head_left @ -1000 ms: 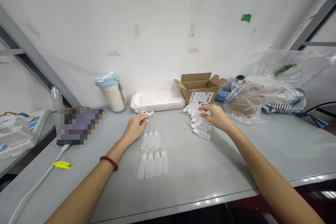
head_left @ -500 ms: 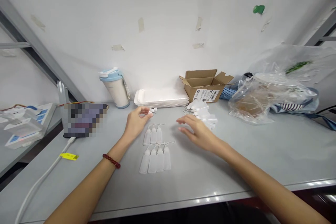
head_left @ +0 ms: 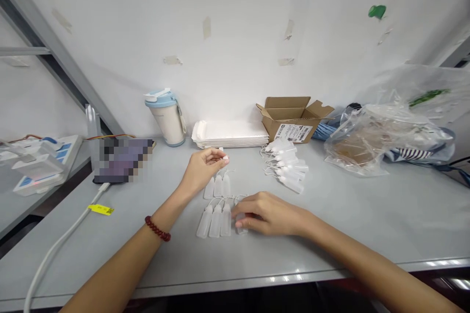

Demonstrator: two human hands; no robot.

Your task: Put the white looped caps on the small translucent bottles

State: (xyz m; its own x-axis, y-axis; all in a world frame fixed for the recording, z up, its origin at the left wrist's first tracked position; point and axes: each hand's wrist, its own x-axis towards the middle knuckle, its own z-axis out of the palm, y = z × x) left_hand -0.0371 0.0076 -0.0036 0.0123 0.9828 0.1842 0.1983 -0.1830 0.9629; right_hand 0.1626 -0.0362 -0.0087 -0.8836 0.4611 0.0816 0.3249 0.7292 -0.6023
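Note:
My left hand (head_left: 203, 168) is raised a little above the grey table (head_left: 330, 225), its fingertips pinched on a small white cap (head_left: 224, 158). My right hand (head_left: 266, 213) rests on the table with its fingers curled round the rightmost small bottle (head_left: 239, 226) of a near row of small translucent bottles (head_left: 215, 220). A second row of such bottles (head_left: 219, 187) lies just behind, partly hidden by my left hand. A loose pile of the same bottles (head_left: 288, 168) lies further right.
At the back stand a blue-lidded cup (head_left: 167, 117), a stack of white pouches (head_left: 231, 133), an open cardboard box (head_left: 293, 117) and crumpled clear plastic bags (head_left: 382, 137). A white cable with a yellow tag (head_left: 100, 209) runs along the left.
My right hand came away from the bottle pile at the right, swept left and down, and closed on the rightmost bottle of the near row. My left hand lifted slightly with the cap.

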